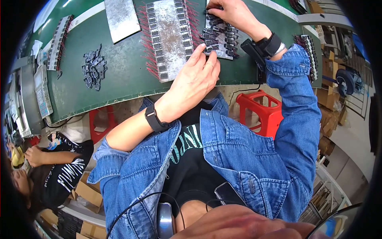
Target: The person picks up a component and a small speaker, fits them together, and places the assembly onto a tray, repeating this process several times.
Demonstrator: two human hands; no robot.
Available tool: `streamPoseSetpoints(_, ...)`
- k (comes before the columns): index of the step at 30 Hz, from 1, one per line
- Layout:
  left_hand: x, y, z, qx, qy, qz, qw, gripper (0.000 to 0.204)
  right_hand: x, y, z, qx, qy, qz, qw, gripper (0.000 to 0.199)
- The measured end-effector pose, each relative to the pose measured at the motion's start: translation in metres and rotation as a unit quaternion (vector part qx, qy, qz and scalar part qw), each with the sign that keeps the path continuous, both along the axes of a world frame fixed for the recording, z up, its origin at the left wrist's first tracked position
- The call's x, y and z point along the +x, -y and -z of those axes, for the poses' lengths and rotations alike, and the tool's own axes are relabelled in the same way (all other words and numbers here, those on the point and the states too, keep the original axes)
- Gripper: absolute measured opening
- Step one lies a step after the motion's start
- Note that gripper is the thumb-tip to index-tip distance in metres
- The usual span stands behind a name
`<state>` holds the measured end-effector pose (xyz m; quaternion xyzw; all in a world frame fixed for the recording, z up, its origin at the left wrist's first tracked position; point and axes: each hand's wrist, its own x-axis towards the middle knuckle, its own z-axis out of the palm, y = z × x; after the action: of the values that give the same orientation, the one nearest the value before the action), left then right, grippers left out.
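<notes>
A grey metal plate (pixel 170 34) lies on the green table, with small black rectangular parts along both long sides and thin red wires sticking outward. To its right is a narrower plate (pixel 221 38), crowded with similar small black parts (pixel 230 41). My left hand (pixel 195 77) reaches over the near right corner of the wide plate. Its fingers are apart, with one fingertip beside the parts on the narrower plate. At that plate's far end my right hand (pixel 234 15) is closed, fingertips pinched down among the parts; what they grip is too small to tell.
A loose pile of black parts (pixel 94 68) and a bare metal plate (pixel 121 19) lie on the left. Further wired strips (pixel 59 44) rest toward both table ends. A red stool (pixel 260 109) stands under the near edge. Another person (pixel 59 167) sits at lower left.
</notes>
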<state>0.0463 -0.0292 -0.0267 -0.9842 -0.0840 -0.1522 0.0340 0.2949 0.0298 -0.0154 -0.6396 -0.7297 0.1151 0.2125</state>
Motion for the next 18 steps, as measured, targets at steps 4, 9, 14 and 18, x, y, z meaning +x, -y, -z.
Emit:
streamPoseSetpoints(4, 0.003, 0.000, -0.003, -0.019, -0.009, -0.010, 1.000, 0.039, 0.004, -0.001, 0.007, 0.004, -0.001, 0.001, 1.000, 0.018)
streamPoseSetpoints(9, 0.005, -0.007, -0.004, -0.022, 0.003, -0.012, 1.000, 0.044, 0.002, 0.010, -0.012, 0.023, 0.003, 0.007, 1.000, 0.018)
streamPoseSetpoints(14, 0.018, -0.013, -0.013, -0.007, -0.018, -0.052, 0.998, 0.053, 0.001, 0.052, -0.024, 0.021, 0.091, -0.037, 0.995, 0.016)
streamPoseSetpoints(18, 0.027, -0.010, -0.004, 0.009, -0.040, -0.084, 0.996, 0.066, -0.005, 0.061, -0.013, 0.042, 0.128, -0.057, 0.989, 0.014)
